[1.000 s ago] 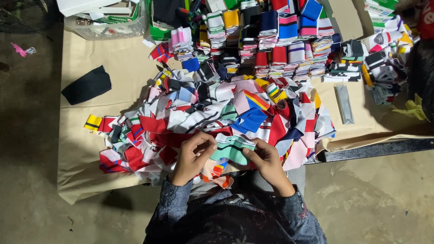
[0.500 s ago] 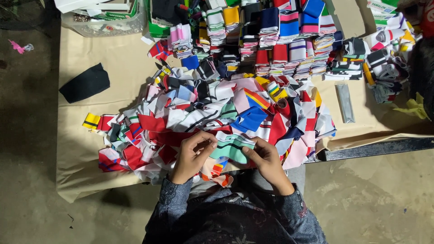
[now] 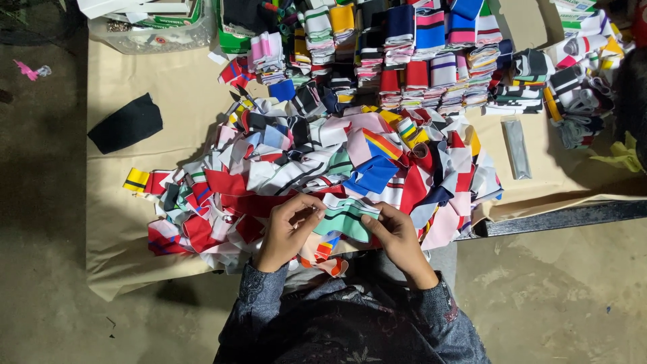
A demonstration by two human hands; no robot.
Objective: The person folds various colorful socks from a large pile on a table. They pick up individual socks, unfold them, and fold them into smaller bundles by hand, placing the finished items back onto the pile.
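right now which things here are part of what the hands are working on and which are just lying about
In hand:
- mint-green striped knit fabric strip, pinched between left hand and right hand
- loose heap of multicoloured striped fabric strips
- folded stacks of sorted strips

Lying about:
- black cloth piece
- grey flat packet
- clear plastic box
- pink scrap

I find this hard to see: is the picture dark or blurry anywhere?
Head view: light falls on the fabric pile and both hands, left hand and right hand; the floor at the left lies in deep shadow; the folded stacks at the top look slightly soft.
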